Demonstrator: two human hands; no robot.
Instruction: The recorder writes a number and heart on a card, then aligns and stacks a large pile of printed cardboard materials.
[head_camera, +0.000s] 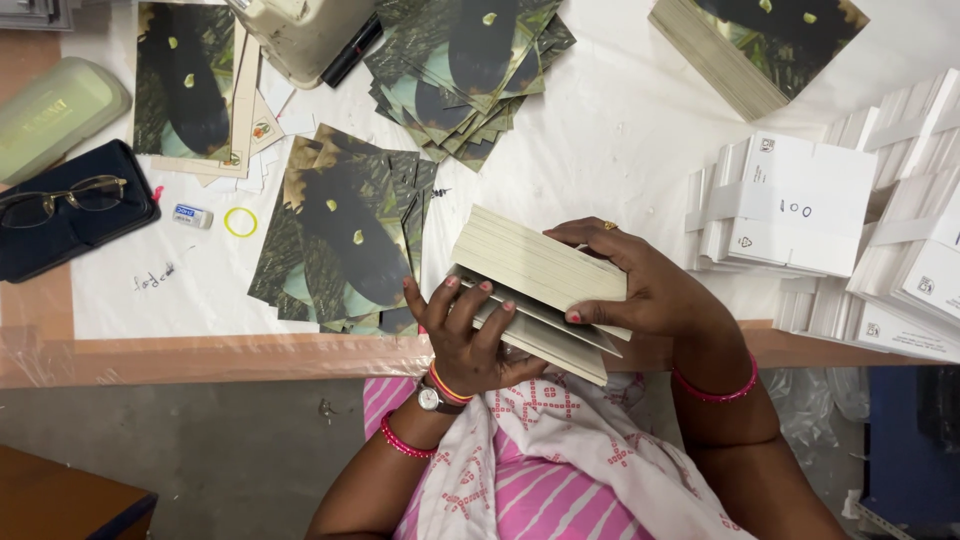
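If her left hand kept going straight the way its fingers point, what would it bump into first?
The left hand holds the thick card stack, fingers pointing up and away across the table. Beyond the stack, the fanned pile of dark printed cards looks nearest that line, though depth is unclear.

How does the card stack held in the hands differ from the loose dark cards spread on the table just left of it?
The held stack is thick, squared and seen edge-on, pale; the spread cards lie flat, fanned and overlapping, with dark printed faces up. The held stack is gripped by the left hand and right hand at the table edge; the spread cards rest untouched on the white sheet. Both look like similarly sized cards.
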